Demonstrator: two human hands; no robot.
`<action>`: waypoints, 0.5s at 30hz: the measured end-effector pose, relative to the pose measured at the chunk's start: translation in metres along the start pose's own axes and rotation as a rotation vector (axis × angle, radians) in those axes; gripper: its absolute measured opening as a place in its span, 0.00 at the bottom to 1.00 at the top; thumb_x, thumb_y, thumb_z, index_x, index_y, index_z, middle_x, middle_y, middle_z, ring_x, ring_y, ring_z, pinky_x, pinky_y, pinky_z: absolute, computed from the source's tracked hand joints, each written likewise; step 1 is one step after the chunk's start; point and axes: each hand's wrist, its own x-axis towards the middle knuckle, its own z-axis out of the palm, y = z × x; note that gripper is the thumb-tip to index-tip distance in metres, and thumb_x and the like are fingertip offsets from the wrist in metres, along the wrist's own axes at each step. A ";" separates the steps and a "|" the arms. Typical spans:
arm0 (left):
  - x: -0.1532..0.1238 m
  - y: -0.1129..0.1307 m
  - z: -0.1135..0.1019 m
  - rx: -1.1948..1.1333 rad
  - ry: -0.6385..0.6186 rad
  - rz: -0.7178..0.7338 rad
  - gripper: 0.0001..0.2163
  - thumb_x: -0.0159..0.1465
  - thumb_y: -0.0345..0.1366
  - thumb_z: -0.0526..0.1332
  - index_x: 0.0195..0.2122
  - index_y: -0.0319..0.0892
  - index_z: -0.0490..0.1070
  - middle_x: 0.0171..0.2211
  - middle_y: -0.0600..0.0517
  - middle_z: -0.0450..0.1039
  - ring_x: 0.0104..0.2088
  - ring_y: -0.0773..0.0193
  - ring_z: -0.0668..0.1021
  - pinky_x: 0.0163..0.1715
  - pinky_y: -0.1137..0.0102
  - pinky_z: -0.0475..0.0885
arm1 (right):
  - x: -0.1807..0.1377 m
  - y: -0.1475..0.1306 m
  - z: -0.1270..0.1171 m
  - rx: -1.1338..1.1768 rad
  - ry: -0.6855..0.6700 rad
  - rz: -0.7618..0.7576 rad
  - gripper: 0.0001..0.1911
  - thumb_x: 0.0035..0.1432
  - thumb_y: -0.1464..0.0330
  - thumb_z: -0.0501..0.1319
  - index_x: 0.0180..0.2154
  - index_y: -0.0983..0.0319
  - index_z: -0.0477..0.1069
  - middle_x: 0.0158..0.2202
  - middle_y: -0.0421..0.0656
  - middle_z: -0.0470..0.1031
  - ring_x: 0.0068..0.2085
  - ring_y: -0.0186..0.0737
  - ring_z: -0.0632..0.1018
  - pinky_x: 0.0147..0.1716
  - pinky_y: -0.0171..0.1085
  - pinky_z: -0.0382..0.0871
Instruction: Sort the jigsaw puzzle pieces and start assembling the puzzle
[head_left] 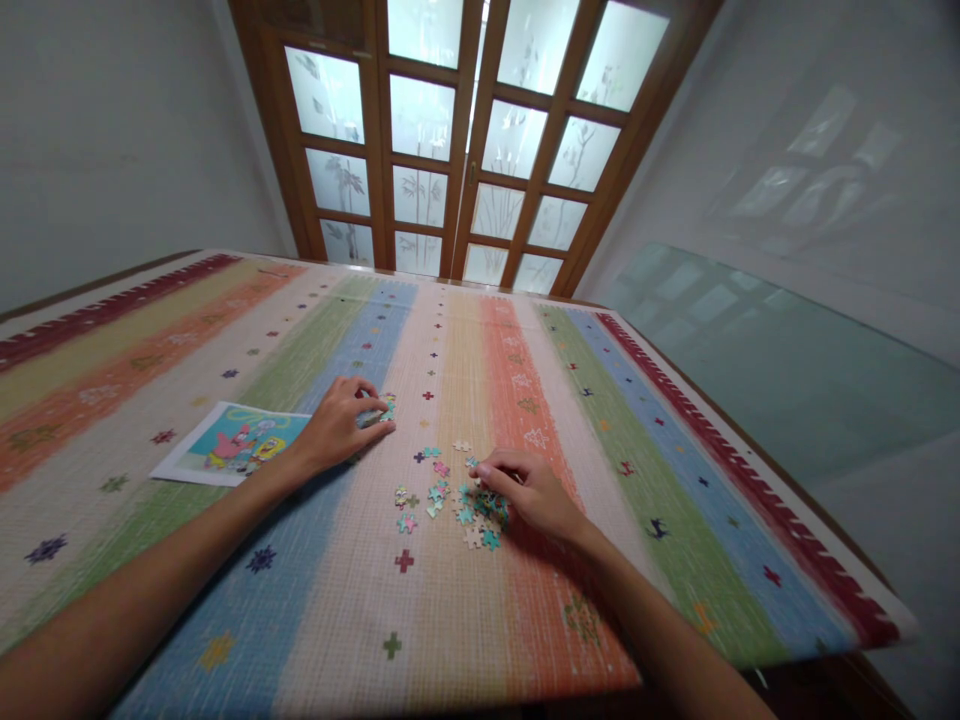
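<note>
My left hand (346, 420) rests on the cloth beside a printed picture, its fingers curled around a small cluster of jigsaw puzzle pieces (388, 406). Thumb and fingertips touch these pieces. The picture (202, 445), a cartoon scene with a pink starfish and a yellow square figure, lies partly under my left forearm. Over the right side of a loose heap of puzzle pieces (465, 515) is my right hand (529, 490), thumb and fingers pinched together at a puzzle piece (472, 463). The hand hides part of the heap. Several pieces lie scattered left of it, mostly turquoise and pink.
A striped, patterned tablecloth (360, 620) covers the large table. Behind its far edge stand wooden doors (457, 230) with frosted panes. A pale glass panel (750, 350) is along the right wall, and a plain wall (127, 130) rises at the left.
</note>
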 end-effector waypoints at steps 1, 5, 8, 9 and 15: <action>0.000 -0.001 0.000 -0.002 -0.013 -0.002 0.12 0.64 0.47 0.66 0.37 0.43 0.81 0.40 0.47 0.71 0.41 0.55 0.70 0.47 0.57 0.69 | 0.000 0.000 0.000 0.006 0.002 -0.001 0.19 0.66 0.55 0.60 0.30 0.60 0.78 0.29 0.45 0.79 0.31 0.40 0.76 0.35 0.40 0.68; 0.000 -0.002 0.000 -0.005 -0.057 -0.009 0.13 0.65 0.49 0.65 0.37 0.44 0.82 0.39 0.47 0.72 0.41 0.55 0.70 0.47 0.58 0.69 | 0.000 0.000 -0.002 0.020 0.006 0.007 0.18 0.66 0.56 0.60 0.30 0.61 0.78 0.29 0.44 0.79 0.31 0.39 0.76 0.34 0.39 0.68; 0.000 -0.002 -0.001 -0.009 -0.072 -0.018 0.14 0.65 0.49 0.64 0.36 0.44 0.82 0.40 0.47 0.72 0.42 0.54 0.71 0.48 0.57 0.69 | -0.001 -0.001 -0.002 0.033 0.011 0.014 0.18 0.65 0.56 0.61 0.30 0.61 0.78 0.28 0.44 0.79 0.31 0.39 0.76 0.33 0.39 0.67; 0.000 -0.002 -0.001 -0.010 -0.074 -0.019 0.14 0.65 0.50 0.64 0.36 0.44 0.82 0.40 0.47 0.72 0.42 0.54 0.71 0.48 0.57 0.70 | -0.001 -0.001 -0.002 0.036 0.013 0.018 0.18 0.65 0.56 0.61 0.30 0.61 0.78 0.28 0.44 0.79 0.30 0.38 0.76 0.33 0.38 0.67; 0.002 0.001 -0.007 -0.034 -0.039 -0.002 0.13 0.66 0.47 0.64 0.38 0.44 0.81 0.40 0.46 0.72 0.42 0.54 0.72 0.48 0.56 0.71 | -0.001 0.000 -0.003 0.023 0.095 0.028 0.19 0.65 0.55 0.60 0.29 0.61 0.78 0.27 0.43 0.77 0.29 0.38 0.74 0.29 0.38 0.65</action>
